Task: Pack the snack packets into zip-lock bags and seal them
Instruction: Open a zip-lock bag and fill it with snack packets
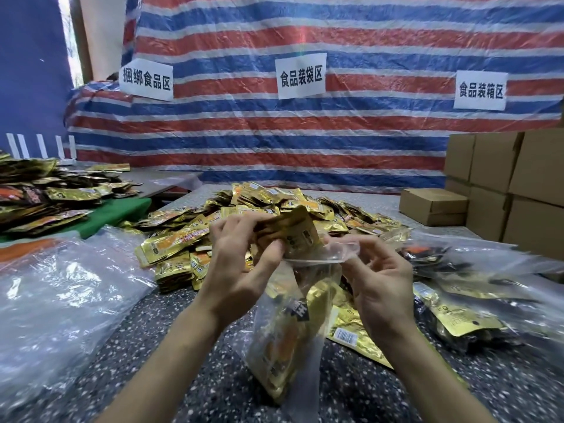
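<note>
Now: left hand (241, 264) clamps a gold snack packet (297, 236), long axis near upright, lower end at the mouth of the zip-lock bag (287, 331). Right hand (384, 282) pinches the opposite rim; the bag hangs straight below both grips, over the tabletop (171, 346).

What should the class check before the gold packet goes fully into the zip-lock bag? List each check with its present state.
1. Left hand grips the gold packet: ok.
2. Right hand pinches the zip-lock bag mouth open: ok.
3. Packet lined up at the mouth: ok.
4. Room left beside the packets inside: cannot tell.
5. Zip pressed closed: not ok, mouth open.
</note>
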Tool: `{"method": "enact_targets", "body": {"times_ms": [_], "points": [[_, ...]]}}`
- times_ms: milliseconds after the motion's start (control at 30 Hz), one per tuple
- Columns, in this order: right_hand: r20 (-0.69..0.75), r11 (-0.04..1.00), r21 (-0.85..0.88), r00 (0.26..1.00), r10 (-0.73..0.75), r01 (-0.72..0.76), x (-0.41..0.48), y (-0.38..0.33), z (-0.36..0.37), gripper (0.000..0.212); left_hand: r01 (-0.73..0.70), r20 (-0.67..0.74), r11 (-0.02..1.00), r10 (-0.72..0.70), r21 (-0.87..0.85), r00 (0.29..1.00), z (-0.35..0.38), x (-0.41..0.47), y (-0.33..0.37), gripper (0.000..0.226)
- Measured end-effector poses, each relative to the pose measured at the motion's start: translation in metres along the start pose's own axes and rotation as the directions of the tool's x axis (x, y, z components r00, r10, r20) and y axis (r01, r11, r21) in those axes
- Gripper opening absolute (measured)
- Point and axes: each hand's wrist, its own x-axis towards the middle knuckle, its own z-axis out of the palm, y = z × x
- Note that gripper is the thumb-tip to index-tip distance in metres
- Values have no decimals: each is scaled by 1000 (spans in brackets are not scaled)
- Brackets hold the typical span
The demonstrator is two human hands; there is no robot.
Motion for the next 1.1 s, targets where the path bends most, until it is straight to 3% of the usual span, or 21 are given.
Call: {"method": "enact_targets", "body": {"times_ms": [167, 367, 433, 600, 800, 933, 1100], "points": [[120, 992, -129, 993, 2, 14, -3, -6, 1, 26, -21, 59, 998, 18, 53, 998, -4, 2, -7, 31], [184, 985, 139, 980, 76, -103, -4, -14, 6, 22, 26, 130, 999, -31, 39, 991, -15, -1, -14, 39], [203, 981, 145, 975, 96, -127, -4, -15, 6, 18, 92, 146, 995, -96, 35, 985, -16, 0, -18, 32], [109, 990, -11, 984, 140, -140, -2, -11, 4, 15, 149, 178, 982, -127, -115, 976, -15, 2, -21, 16], [-44, 989, -131, 997, 62, -68, -3, -8, 3, 13, 163, 126, 899, -122, -407, 985, -18, 2, -15, 19], [-20, 983, -183, 1000, 12, -15, -4, -9, 4, 10, 179, 232, 936, -109, -305, 967, -19, 0, -13, 17], [17, 987, -152, 999, 51, -47, -5, -11, 7, 20, 183, 164, 980, -168, -81, 972, -17, 1, -16, 28]]}}
